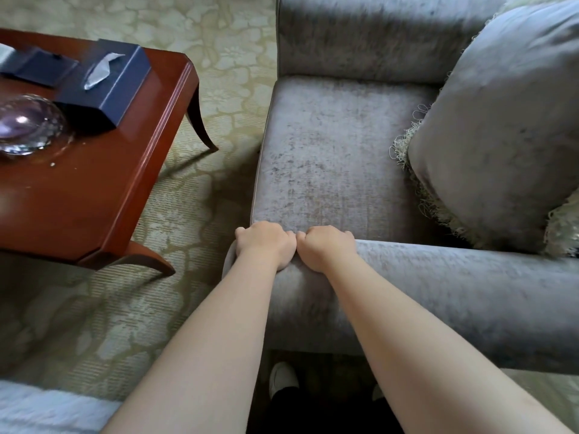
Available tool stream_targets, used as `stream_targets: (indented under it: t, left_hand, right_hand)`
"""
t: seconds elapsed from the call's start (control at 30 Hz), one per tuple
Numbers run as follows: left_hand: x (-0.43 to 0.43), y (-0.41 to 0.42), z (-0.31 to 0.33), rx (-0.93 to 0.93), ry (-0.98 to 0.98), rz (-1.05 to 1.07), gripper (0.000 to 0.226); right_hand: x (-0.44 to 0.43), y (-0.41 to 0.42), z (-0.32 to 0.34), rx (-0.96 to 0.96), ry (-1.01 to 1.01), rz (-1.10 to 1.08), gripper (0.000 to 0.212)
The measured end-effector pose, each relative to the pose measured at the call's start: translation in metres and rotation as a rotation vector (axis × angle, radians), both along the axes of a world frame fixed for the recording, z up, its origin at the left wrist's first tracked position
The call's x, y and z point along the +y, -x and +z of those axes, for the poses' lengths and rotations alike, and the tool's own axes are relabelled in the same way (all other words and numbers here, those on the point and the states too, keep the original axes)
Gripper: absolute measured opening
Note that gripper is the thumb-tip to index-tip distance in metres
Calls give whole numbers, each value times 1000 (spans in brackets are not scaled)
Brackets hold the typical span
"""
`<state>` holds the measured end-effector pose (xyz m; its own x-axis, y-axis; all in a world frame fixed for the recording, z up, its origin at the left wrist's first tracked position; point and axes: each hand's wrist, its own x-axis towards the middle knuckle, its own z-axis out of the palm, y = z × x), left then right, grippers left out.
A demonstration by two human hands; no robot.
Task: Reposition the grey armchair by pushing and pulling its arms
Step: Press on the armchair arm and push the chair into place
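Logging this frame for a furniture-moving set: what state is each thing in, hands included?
grey armchair: upright on the carpet.
left hand: fingers curled over the near arm, gripping.
right hand: gripping the same arm, beside the left hand.
cushion: leaning in the seat's back corner.
tissue box: on the table, tissue sticking out.
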<state>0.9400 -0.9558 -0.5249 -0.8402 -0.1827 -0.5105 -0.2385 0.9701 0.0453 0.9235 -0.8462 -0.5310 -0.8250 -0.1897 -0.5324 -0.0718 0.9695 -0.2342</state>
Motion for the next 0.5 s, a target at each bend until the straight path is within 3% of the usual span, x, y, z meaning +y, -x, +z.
stream_targets:
  t: [0.27,0.5]
  left_hand:
    - [6,-23,3,-13,7,-26,48]
    - [5,-18,-3,78,50,40,41]
  right_hand:
    - [5,-19,3,-23,-45,40,51]
    - [3,-21,-2,202,3,-47,41]
